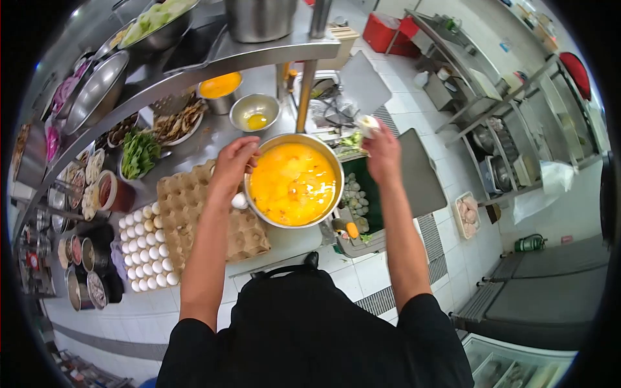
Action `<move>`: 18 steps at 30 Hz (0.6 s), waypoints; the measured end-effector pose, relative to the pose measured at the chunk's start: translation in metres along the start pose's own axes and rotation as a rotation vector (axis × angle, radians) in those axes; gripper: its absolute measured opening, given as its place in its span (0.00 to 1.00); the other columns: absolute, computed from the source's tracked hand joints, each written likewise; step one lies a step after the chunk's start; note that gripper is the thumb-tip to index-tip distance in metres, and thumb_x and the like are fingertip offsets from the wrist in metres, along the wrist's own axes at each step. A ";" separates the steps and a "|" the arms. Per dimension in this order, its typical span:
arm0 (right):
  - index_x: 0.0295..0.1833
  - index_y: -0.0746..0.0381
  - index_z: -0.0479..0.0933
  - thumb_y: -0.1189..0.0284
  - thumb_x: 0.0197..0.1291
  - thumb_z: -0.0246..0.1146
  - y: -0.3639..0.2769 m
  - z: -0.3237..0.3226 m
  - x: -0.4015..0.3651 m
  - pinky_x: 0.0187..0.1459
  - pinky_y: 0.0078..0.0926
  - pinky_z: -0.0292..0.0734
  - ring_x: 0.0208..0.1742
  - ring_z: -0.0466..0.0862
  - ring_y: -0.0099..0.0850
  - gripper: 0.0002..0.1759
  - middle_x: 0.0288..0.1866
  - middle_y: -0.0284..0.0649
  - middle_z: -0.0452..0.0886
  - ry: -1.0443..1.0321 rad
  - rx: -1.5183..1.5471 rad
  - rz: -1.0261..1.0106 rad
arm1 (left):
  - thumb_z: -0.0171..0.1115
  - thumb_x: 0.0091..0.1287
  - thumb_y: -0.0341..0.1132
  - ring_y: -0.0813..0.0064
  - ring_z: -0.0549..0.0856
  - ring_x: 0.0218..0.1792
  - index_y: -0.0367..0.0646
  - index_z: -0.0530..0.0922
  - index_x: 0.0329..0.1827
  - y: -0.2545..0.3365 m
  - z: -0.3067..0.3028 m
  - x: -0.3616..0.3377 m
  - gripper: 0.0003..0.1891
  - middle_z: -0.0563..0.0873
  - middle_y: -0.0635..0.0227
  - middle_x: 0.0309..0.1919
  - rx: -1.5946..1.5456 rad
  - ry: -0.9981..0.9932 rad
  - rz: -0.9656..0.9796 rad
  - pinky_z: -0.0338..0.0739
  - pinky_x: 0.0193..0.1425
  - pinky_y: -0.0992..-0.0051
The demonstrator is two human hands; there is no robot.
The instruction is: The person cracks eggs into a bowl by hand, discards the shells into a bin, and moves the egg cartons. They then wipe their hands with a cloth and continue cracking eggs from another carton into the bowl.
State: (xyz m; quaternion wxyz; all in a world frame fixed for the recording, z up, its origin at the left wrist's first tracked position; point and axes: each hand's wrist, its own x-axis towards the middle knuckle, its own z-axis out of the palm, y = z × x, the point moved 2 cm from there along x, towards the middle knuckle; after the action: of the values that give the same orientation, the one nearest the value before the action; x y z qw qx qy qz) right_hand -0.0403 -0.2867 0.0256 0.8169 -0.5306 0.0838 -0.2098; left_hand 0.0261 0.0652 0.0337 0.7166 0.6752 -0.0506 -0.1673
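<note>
My right hand (384, 150) pinches a white eggshell (367, 125), held out to the right above a dark green bin (369, 169) with discarded eggshells (353, 197) in it. My left hand (235, 163) is curled, fingertips right at the rim of a metal pot (336, 205); what it grips, if anything, I cannot tell. Bright yellow beaten-looking egg (292, 184) fills much of the pot. A white egg (240, 201) lies beside the pot, under my left wrist. Cardboard egg trays (187, 210) sit to the left, with rows of white eggs (147, 249) beyond them.
Behind the pot stand a small metal bowl (255, 114) with some egg and another pot of yellow liquid (220, 86). Leafy greens (138, 154) lie further left. A steel shelf edge (259, 63) crosses above the counter. Yellow-orange handles (351, 229) show by the bin.
</note>
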 end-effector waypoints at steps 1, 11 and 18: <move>0.69 0.61 0.75 0.67 0.68 0.66 -0.013 -0.019 -0.009 0.46 0.28 0.82 0.44 0.85 0.28 0.25 0.50 0.37 0.85 0.022 -0.309 0.011 | 0.61 0.74 0.41 0.86 0.81 0.32 0.42 0.80 0.61 0.000 -0.020 -0.007 0.18 0.86 0.74 0.39 0.009 0.032 -0.012 0.74 0.36 0.82; 0.57 0.65 0.84 0.64 0.70 0.63 -0.022 0.045 -0.067 0.33 0.18 0.74 0.30 0.77 0.17 0.18 0.36 0.32 0.85 -0.153 -0.868 0.151 | 0.62 0.72 0.43 0.77 0.84 0.38 0.37 0.83 0.56 -0.046 -0.259 -0.145 0.19 0.89 0.68 0.40 0.569 0.710 -0.027 0.77 0.44 0.76; 0.63 0.67 0.78 0.54 0.68 0.64 0.057 0.140 -0.175 0.38 0.31 0.83 0.33 0.88 0.34 0.29 0.39 0.49 0.87 -1.217 -1.242 0.487 | 0.59 0.68 0.43 0.62 0.88 0.42 0.35 0.81 0.59 -0.097 -0.228 -0.184 0.23 0.89 0.51 0.41 0.654 0.498 -0.257 0.79 0.49 0.66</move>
State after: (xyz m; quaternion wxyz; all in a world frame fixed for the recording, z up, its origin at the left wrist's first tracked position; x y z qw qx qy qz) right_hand -0.1330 -0.0744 0.0189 0.3080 -0.8631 -0.1548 0.3690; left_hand -0.0951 0.3357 -0.0521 0.4285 0.8875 0.1580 -0.0620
